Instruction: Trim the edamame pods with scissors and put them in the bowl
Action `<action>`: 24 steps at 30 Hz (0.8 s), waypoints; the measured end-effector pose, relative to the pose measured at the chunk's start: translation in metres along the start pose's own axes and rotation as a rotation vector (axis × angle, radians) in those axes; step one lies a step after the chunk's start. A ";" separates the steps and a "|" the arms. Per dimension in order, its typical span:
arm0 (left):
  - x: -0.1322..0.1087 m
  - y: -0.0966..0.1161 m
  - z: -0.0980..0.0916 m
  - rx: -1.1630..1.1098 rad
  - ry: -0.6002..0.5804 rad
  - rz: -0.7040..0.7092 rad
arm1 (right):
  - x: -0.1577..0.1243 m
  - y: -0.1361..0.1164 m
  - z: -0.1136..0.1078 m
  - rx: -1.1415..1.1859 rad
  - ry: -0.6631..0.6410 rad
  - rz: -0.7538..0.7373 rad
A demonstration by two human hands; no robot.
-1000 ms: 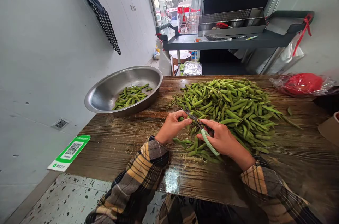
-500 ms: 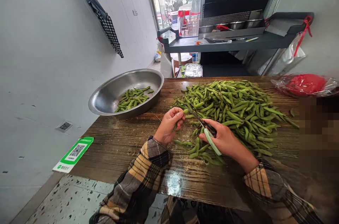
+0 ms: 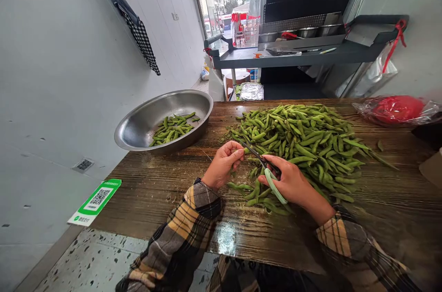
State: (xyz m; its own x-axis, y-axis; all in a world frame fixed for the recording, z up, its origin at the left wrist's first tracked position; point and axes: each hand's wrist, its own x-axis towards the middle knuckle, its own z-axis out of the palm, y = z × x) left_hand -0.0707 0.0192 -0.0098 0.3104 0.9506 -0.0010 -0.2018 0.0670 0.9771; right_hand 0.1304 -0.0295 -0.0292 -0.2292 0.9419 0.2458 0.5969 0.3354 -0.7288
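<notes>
My left hand [image 3: 224,164] pinches a green pod [image 3: 246,150], whose tip sticks out between thumb and finger. Green-handled scissors [image 3: 274,185] are in my right hand [image 3: 292,180], their dark blades pointing up-left to the pod's end. Behind and right of my hands lies a big heap of green pods [image 3: 304,135] on the dark wooden table [image 3: 145,190]. A few more pods [image 3: 260,195] lie between my hands, nearer the front. At the back left, a wide steel bowl [image 3: 134,131] holds several pods on its bottom.
A green-and-white QR card [image 3: 95,203] lies at the table's left corner. Red material in clear plastic [image 3: 397,110] is at the back right. Beyond the table stands a grey shelf [image 3: 293,58] with metal containers. A white wall [image 3: 51,98] borders the left side.
My left hand has shifted slightly right, toward the scissors. The scissor blades look closer together at the pod's end. The bowl and heap look the same.
</notes>
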 end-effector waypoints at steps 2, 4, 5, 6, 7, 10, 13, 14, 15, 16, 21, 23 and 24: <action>0.000 0.001 0.000 -0.005 -0.006 -0.005 | 0.000 0.001 0.001 -0.008 0.015 -0.014; -0.001 0.001 0.001 -0.014 -0.012 -0.018 | 0.000 0.003 0.001 -0.015 0.028 -0.024; -0.001 0.001 0.001 -0.019 -0.012 -0.025 | 0.000 0.003 0.001 -0.018 0.032 -0.028; -0.001 0.002 0.001 -0.023 -0.012 -0.032 | 0.000 0.004 0.001 -0.020 0.034 -0.029; -0.001 0.002 0.001 -0.027 -0.009 -0.038 | 0.000 0.004 0.001 -0.020 0.034 -0.031; -0.001 0.003 0.002 -0.048 0.019 -0.046 | 0.000 0.004 0.001 0.000 0.028 -0.042; 0.001 0.004 -0.001 -0.059 0.061 -0.041 | 0.001 0.003 0.002 0.043 0.015 -0.052; 0.002 0.003 -0.002 -0.057 0.076 -0.039 | 0.002 0.002 0.003 0.060 0.017 -0.043; 0.003 0.002 -0.003 -0.055 0.091 -0.037 | 0.002 0.002 0.002 0.077 0.027 -0.023; 0.004 0.002 -0.004 -0.054 0.108 -0.031 | 0.003 0.002 0.002 0.094 0.049 0.008; 0.006 0.008 -0.005 -0.017 0.214 0.057 | 0.009 0.007 -0.007 0.210 0.176 0.132; 0.006 0.022 -0.004 0.077 0.259 0.120 | 0.011 0.009 -0.011 0.283 0.194 0.144; 0.006 0.033 -0.005 0.154 0.286 0.170 | 0.012 0.009 -0.012 0.319 0.202 0.149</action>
State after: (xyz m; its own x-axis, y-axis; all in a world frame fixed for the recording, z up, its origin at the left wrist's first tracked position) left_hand -0.0798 0.0284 0.0217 0.0080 0.9920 0.1261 -0.0795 -0.1251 0.9890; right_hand 0.1426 -0.0154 -0.0253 0.0168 0.9754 0.2199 0.3363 0.2016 -0.9199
